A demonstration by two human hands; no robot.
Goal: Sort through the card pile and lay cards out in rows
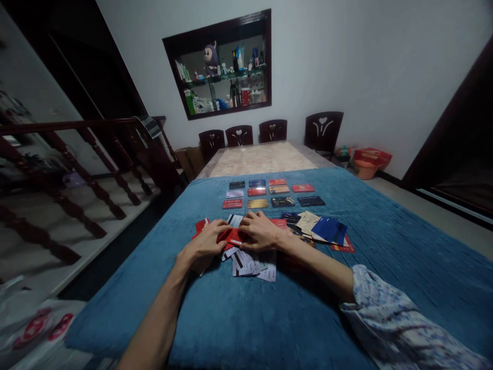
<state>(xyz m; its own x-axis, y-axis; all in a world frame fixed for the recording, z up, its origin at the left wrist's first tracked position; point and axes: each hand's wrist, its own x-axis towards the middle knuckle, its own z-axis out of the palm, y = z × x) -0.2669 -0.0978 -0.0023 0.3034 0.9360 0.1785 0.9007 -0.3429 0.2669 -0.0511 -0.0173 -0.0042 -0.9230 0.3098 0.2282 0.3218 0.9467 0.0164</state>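
My left hand (208, 239) is closed on the left end of a red card (232, 236), thumb at its lower edge. The fingers of my right hand (259, 232) curl over the right end of that same card. Below the hands lie loose white cards (246, 263), some with dark stripes. A pale striped card (234, 220) sticks out behind the fingers. To the right, blue cards (329, 229) and cream cards (307, 223) are fanned over other cards. How many red cards are between my hands is hidden.
Farther back, cards lie in rough rows, among them a gold card (258, 204) and a black card (282, 201). A blue cloth (185, 318) covers the near part of the table. Chairs (273, 130) stand at the far end; a wooden railing (84, 205) runs along the left.
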